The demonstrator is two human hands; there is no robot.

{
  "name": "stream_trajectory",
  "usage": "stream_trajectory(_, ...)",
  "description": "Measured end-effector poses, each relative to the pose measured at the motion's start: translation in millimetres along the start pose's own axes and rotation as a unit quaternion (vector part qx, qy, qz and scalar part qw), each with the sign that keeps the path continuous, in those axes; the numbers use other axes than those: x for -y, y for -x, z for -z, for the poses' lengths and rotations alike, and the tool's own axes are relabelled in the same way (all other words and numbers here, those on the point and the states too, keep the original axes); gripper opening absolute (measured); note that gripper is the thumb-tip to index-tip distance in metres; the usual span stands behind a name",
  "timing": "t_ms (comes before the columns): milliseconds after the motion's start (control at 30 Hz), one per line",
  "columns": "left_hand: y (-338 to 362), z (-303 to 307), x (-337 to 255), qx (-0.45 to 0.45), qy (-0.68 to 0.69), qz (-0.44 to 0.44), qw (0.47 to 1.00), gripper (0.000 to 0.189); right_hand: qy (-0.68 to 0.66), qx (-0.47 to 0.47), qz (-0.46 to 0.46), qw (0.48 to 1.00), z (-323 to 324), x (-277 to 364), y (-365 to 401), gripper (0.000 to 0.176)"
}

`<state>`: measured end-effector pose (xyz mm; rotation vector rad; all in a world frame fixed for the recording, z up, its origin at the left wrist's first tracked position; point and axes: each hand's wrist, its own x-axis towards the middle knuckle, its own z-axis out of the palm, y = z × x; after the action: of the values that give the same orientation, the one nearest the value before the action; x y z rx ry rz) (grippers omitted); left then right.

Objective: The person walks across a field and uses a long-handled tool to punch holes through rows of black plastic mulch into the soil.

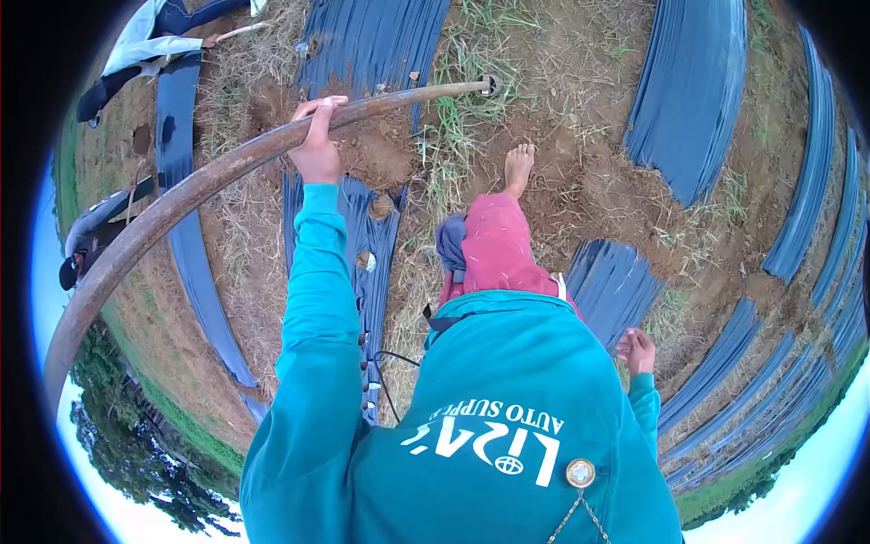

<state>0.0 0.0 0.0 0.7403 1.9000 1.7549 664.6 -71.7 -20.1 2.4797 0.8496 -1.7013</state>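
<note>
My left hand [317,140] is wrapped around a long rusty metal pipe [227,168]. The pipe crosses the upper left of the head view and looks curved through the wide lens. Its far end, with a round opening [491,86], hangs over grass and soil, while the near end runs out of view at the lower left. My right hand [638,351] hangs low beside my hip, fingers loosely bent, with nothing visible in it. Near it lies a strip of dark plastic mulch film [612,290]. One bare foot [519,168] stands on the brown soil.
Long strips of dark mulch film [693,91] cover the beds, some torn, with dry grass and soil between them. At the upper left a person in a light sleeve [177,45] holds a stick. Another person [91,236] is bent low farther left. Trees [127,435] line the field.
</note>
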Motion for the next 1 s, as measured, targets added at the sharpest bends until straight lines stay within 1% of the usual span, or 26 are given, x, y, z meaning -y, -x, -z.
stream_trajectory(67, 9, 18, -17, -0.019, -0.04, 0.022, 0.999, 0.007, 0.0, 0.019, 0.023, 1.0, 1, 17, 17, 0.023)
stream_trajectory(100, -54, -43, -1, -0.029, 0.021, 0.011, 0.999, 0.007, -0.012, -0.018, 0.077, 0.997, 21, 106, -32, 0.022)
stream_trajectory(167, -75, -47, -12, -0.041, 0.045, 0.024, 0.998, 0.006, -0.031, -0.018, 0.109, 0.993, 18, 148, -49, 0.022)
stream_trajectory(200, -84, -52, -14, -0.068, 0.08, 0.04, 0.994, 0.005, -0.05, -0.012, 0.126, 0.991, 16, 171, -56, 0.02)
stream_trajectory(233, -95, -61, -12, -0.1, 0.121, 0.051, 0.986, 0.005, -0.036, -0.02, 0.152, 0.987, 16, 194, -60, 0.02)
stream_trajectory(300, -118, -75, -11, -0.174, 0.128, 0.039, 0.976, 0.003, -0.005, -0.016, 0.219, 0.976, 6, 246, -70, 0.018)
stream_trajectory(333, -127, -84, -11, -0.219, 0.137, 0.024, 0.966, 0.001, 0.032, -0.019, 0.267, 0.963, -5, 280, -65, 0.016)
stream_trajectory(367, -137, -92, -10, -0.266, 0.191, 0.036, 0.944, 0.004, 0.045, 0.007, 0.305, 0.951, -18, 312, -58, 0.016)
stream_trajectory(433, -153, -99, -15, -0.28, 0.163, 0.032, 0.946, 0.008, 0.073, 0.076, 0.378, 0.92, -56, 382, -41, 0.016)
stream_trajectory(500, -168, -109, -15, -0.308, 0.163, 0.036, 0.937, 0.009, 0.12, 0.144, 0.433, 0.882, -87, 439, -7, 0.016)
stream_trajectory(533, -172, -109, -15, -0.307, 0.104, 0.046, 0.945, 0.01, 0.138, 0.189, 0.447, 0.863, -103, 460, 12, 0.016)
stream_trajectory(567, -176, -114, -13, -0.31, 0.085, 0.049, 0.946, 0.01, 0.157, 0.223, 0.463, 0.843, -119, 486, 31, 0.017)
stream_trajectory(600, -179, -120, -18, -0.314, 0.096, 0.06, 0.943, 0.011, 0.174, 0.257, 0.478, 0.822, -137, 512, 50, 0.018)
stream_trajectory(700, -186, -133, -18, -0.325, 0.059, 0.048, 0.943, 0.012, 0.215, 0.378, 0.513, 0.74, -172, 576, 113, 0.02)
stream_trajectory(800, -189, -136, -36, -0.311, 0.081, 0.076, 0.944, 0.014, 0.174, 0.596, 0.457, 0.637, -192, 627, 163, 0.02)
stream_trajectory(867, -193, -146, -35, -0.34, 0.076, 0.092, 0.933, 0.015, 0.181, 0.711, 0.334, 0.592, -190, 658, 190, 0.02)
stream_trajectory(900, -199, -144, -36, -0.343, 0.063, 0.096, 0.932, 0.015, 0.185, 0.762, 0.275, 0.557, -189, 675, 197, 0.017)
stream_trajectory(933, -200, -146, -38, -0.351, 0.056, 0.097, 0.93, 0.015, 0.19, 0.803, 0.211, 0.524, -185, 692, 203, 0.014)
stream_trajectory(1000, -202, -152, -44, -0.36, 0.046, 0.097, 0.927, 0.015, 0.2, 0.861, 0.134, 0.448, -179, 721, 210, 0.011)
